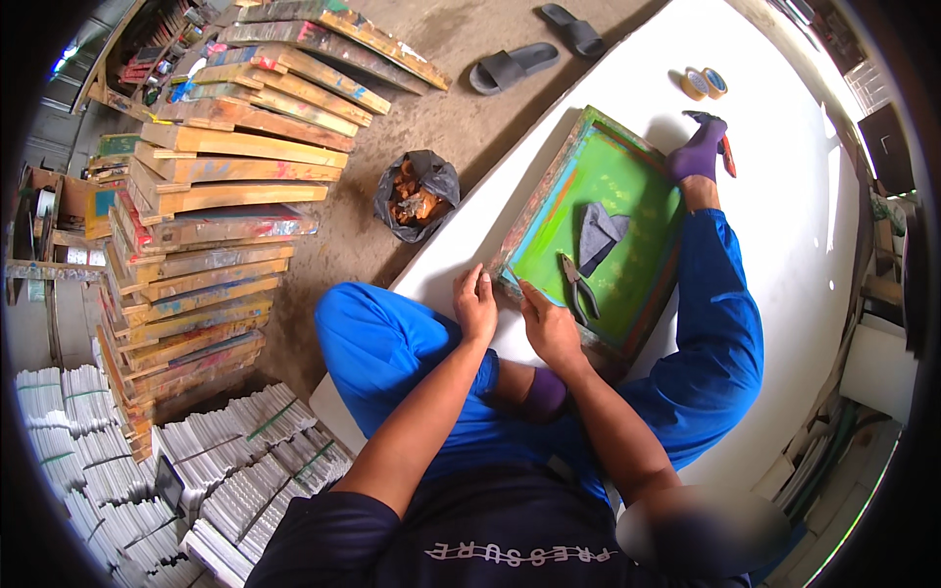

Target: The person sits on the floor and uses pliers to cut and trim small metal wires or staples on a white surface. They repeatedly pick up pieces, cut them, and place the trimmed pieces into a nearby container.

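Note:
A wooden-framed printing screen (564, 176) with green mesh lies tilted across the white surface before me. My left hand (476, 309) is at its near left corner, fingertips drawn together by the outer side; anything pinched there is too small to make out. Over the same corner, my right hand (552, 331) grips the near edge of the frame, its index finger extended along the wood and the other fingers curled. On the mesh, close to my right hand, lie pliers (579, 291) with dark handles. Just beyond them rests a crumpled grey cloth (601, 235).
My purple-socked foot (698, 149) touches the screen's far right side, near a red-handled tool (728, 157). Two tape rolls (704, 83) sit farther off. Left on the floor are a black bag of scraps (417, 196), sandals (513, 69), stacked wooden frames (225, 196) and bundled white sheets (235, 441).

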`<state>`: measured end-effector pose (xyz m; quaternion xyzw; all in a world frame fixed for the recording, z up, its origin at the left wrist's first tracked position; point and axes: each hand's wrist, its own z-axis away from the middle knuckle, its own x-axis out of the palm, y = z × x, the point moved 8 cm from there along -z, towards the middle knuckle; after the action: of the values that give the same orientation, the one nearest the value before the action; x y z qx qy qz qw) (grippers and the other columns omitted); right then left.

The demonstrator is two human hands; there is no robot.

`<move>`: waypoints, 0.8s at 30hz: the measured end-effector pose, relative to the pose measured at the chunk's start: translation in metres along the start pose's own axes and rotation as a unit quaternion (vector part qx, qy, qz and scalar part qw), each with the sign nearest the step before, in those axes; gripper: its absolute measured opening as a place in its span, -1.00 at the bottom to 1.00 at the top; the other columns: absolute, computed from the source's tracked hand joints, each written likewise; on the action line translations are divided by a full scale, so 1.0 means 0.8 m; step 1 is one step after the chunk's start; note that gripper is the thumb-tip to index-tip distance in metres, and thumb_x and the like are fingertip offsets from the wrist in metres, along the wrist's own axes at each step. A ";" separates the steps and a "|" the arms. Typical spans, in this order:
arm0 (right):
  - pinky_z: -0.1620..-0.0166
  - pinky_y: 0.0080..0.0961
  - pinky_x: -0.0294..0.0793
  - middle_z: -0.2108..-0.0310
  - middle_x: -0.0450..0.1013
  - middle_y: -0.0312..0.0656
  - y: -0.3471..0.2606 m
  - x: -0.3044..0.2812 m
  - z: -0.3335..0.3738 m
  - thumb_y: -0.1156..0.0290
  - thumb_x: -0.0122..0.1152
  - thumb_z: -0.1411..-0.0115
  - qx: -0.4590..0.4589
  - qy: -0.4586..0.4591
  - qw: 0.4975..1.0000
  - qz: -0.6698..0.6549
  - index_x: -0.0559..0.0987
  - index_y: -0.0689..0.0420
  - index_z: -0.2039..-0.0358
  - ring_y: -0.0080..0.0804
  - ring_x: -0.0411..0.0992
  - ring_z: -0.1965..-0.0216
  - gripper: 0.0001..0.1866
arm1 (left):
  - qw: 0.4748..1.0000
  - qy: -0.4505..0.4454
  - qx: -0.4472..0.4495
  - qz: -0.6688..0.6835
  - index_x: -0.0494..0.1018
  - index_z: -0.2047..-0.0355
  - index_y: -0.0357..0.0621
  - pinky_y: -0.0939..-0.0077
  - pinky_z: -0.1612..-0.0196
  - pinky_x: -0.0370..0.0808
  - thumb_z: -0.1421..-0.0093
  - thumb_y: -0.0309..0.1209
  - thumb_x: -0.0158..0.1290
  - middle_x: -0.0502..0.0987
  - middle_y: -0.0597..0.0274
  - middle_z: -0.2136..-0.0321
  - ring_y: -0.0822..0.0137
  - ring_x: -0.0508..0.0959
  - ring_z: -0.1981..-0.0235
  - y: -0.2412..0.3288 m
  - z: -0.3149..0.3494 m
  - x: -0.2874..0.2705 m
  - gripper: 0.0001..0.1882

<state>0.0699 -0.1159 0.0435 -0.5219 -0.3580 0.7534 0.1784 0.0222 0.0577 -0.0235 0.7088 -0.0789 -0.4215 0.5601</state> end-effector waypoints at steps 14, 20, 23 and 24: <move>0.06 0.13 0.54 0.23 0.58 0.27 -0.025 0.008 -0.014 0.25 0.02 -0.38 0.062 -0.094 0.987 0.117 0.54 -0.08 -0.20 0.29 0.57 0.20 -0.59 | 0.998 -0.031 -0.044 0.019 0.67 0.10 -0.23 0.27 -0.06 0.53 -0.30 -0.28 0.18 0.67 -0.09 0.21 -0.01 0.66 0.12 -0.009 -0.018 0.004 -0.70; -0.04 0.06 0.50 0.10 0.53 0.32 0.014 0.034 -0.022 0.29 0.07 -0.37 0.009 -0.004 0.998 -0.065 0.56 0.04 -0.17 0.29 0.53 0.07 -0.61 | 0.996 0.019 0.069 -0.061 0.67 0.17 -0.27 0.23 0.14 0.57 -0.25 -0.39 0.18 0.66 -0.02 0.32 0.00 0.66 0.28 0.016 -0.016 -0.003 -0.77; -0.11 -0.12 0.48 0.02 0.52 0.26 -0.012 0.017 -0.017 0.31 0.12 -0.38 0.125 -0.132 0.983 0.031 0.59 0.09 -0.14 0.20 0.49 -0.06 -0.64 | 0.999 -0.016 0.007 -0.032 0.68 0.11 -0.19 0.21 0.07 0.56 -0.28 -0.29 0.20 0.68 -0.09 0.25 -0.04 0.67 0.22 -0.003 -0.019 -0.002 -0.72; -0.09 -0.10 0.49 0.03 0.52 0.26 -0.005 0.024 -0.017 0.30 0.11 -0.39 0.099 -0.100 0.990 -0.002 0.59 0.09 -0.14 0.21 0.49 -0.05 -0.64 | 0.999 -0.018 0.004 -0.034 0.68 0.11 -0.19 0.22 0.07 0.56 -0.28 -0.29 0.19 0.68 -0.09 0.26 -0.03 0.67 0.22 -0.005 -0.018 -0.004 -0.73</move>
<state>0.0741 -0.0959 0.0314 -0.4230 -0.2990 0.8330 0.1941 0.0288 0.0713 -0.0250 0.7054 -0.0669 -0.4527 0.5413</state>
